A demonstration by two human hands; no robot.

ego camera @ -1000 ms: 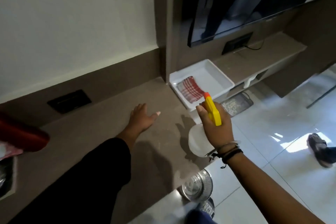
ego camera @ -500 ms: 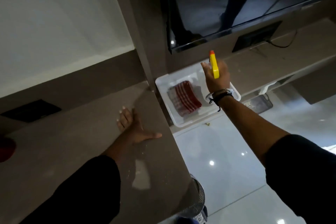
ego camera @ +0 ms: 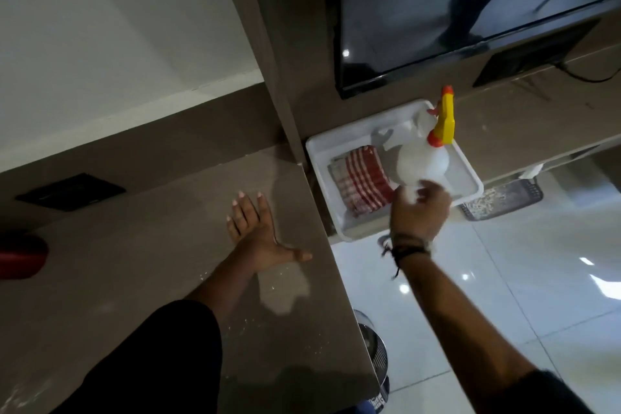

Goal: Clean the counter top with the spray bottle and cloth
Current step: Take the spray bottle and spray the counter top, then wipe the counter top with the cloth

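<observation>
brown stone counter top (ego camera: 161, 265), seen from above, with a lower shelf (ego camera: 524, 124) to its right and a glossy white tiled floor (ego camera: 504, 279) beyond the edge. left hand (ego camera: 258, 232): flat on the counter top near its right edge, palm down, fingers spread, thumb out to the side, grasping nothing; small droplets (ego camera: 242, 326) speckle the surface near the forearm. white tray (ego camera: 336, 215): resting on the lower shelf, just beside the counter's end. red-and-white striped cloth (ego camera: 363, 181): folded, lying in the left part of the tray. spray bottle (ego camera: 425, 158): white body, yellow trigger head, orange nozzle, standing in the right part of the tray beside the cloth. right hand (ego camera: 420, 212): blurred, over the near rim of the tray at the base of the bottle, fingers loosely curled; whether they touch or grip the bottle cannot be told. dark cord bracelets (ego camera: 405, 247) circle that wrist. dark screen (ego camera: 453, 10): mounted on the wall above the shelf. red object (ego camera: 20, 255): at the far left of the counter.
</observation>
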